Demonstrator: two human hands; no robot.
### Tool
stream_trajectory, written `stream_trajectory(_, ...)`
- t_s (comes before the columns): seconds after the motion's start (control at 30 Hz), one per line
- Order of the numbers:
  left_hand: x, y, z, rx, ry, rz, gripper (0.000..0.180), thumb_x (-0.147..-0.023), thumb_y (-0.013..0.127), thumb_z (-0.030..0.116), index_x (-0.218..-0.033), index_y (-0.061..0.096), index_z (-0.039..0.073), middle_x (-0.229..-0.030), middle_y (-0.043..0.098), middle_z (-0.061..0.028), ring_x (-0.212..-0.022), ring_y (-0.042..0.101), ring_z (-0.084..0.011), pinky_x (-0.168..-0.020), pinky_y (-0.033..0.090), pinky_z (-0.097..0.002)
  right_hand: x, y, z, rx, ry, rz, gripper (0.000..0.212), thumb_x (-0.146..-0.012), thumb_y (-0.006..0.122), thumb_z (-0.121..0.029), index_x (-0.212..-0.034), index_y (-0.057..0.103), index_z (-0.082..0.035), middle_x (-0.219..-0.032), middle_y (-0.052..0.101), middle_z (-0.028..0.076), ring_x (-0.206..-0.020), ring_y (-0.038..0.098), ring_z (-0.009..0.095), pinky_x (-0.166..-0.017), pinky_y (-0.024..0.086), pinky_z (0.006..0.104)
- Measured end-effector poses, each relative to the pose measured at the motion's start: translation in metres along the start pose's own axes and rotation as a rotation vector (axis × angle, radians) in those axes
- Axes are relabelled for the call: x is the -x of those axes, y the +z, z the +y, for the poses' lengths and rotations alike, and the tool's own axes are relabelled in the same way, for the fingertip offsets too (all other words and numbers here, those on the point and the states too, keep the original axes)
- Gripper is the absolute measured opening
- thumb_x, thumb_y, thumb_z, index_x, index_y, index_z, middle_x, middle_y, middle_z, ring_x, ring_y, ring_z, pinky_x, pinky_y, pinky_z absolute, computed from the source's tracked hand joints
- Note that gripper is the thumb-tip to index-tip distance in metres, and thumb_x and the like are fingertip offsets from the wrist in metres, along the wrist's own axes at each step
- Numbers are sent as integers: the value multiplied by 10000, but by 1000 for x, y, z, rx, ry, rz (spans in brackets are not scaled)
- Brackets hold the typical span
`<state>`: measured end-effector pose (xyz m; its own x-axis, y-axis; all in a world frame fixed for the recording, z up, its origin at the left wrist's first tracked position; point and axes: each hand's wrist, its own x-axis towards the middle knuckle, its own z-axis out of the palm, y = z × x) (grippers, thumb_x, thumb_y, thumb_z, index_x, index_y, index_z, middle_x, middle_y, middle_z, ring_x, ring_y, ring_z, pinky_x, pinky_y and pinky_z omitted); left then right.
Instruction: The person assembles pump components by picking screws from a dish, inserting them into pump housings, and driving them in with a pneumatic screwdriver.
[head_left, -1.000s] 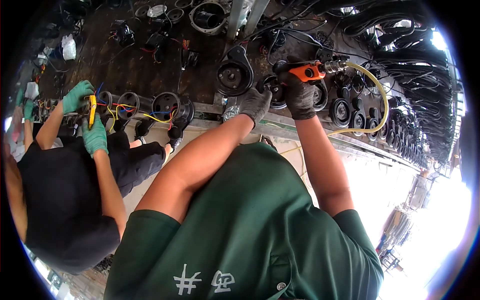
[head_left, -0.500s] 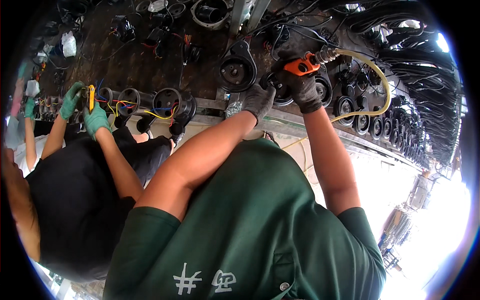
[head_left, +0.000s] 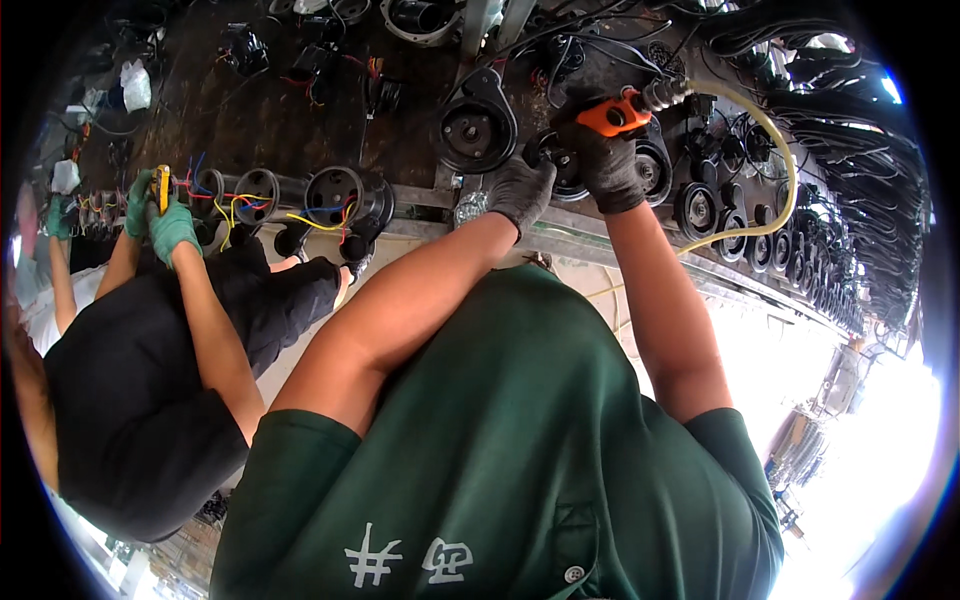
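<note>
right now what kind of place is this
Probably a workshop or assembly line for small motor parts. Rows of round black parts line a long workbench, the right hand grips an orange air tool, and loose wires lie around.

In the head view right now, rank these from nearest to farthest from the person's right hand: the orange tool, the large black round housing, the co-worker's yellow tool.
1. orange tool: gripped in the right hand.
2. large black round housing: to its left on the bench.
3. yellow tool: far left, in green-gloved hands.
</note>
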<state>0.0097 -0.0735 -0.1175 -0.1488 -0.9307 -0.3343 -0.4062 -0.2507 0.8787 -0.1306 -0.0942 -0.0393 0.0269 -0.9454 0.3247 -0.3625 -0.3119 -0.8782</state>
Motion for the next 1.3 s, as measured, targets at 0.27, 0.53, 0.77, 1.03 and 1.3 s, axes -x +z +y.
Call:
stream_trajectory(0.27, 4, 1, 5, -69, 24, 79, 514, -851, 605, 411, -1145, 655, -9, -1046, 679, -299, -1032, 647, -453, -895, 505, -521, -5, 16, -31, -543, 250, -38, 455, -723, 733, 82, -1157, 638, -21, -913, 699, 73, -803, 690, 182, -685, 594, 332)
stream_trajectory(0.53, 19, -11, 37, -1, -151, 4, 500, -833, 589, 368, -1169, 654, 3, -1097, 673, -308, -1071, 639, -449, -938, 499, -486, -6, 8, -17, -427, 241, 3, 412, -729, 726, 86, -1111, 625, -29, -908, 688, 61, -801, 683, 176, -672, 583, 338)
stream_trajectory(0.77, -3, 12, -9, 19, 4, 89, 525, -813, 609, 362, -1159, 651, -30, -1119, 677, -298, -1096, 634, -446, -962, 486, -476, -8, 13, -32, -358, 298, -93, 397, -749, 755, 56, -1120, 646, -33, -1017, 687, 33, -919, 642, 120, -773, 556, 310)
stream_trajectory(1.03, 6, -8, -30, 211, -184, -141, 547, -923, 670, 455, -1301, 579, 71, -1257, 661, -89, -1102, 629, -238, -907, 509, -388, 2, -49, -68, -526, 81, 124, 482, -752, 723, 33, -1216, 603, -18, -990, 712, 62, -882, 662, 157, -763, 570, 303)
stream_trajectory(1.3, 83, -43, -94, -320, 130, -36, 266, -946, 654, 249, -1140, 637, 69, -1090, 670, -156, -933, 661, -331, -820, 537, -409, 143, -119, -53, -995, 239, 494, 529, -778, 699, -50, -1293, 576, -50, -1039, 671, 108, -915, 672, 247, -826, 571, 361)
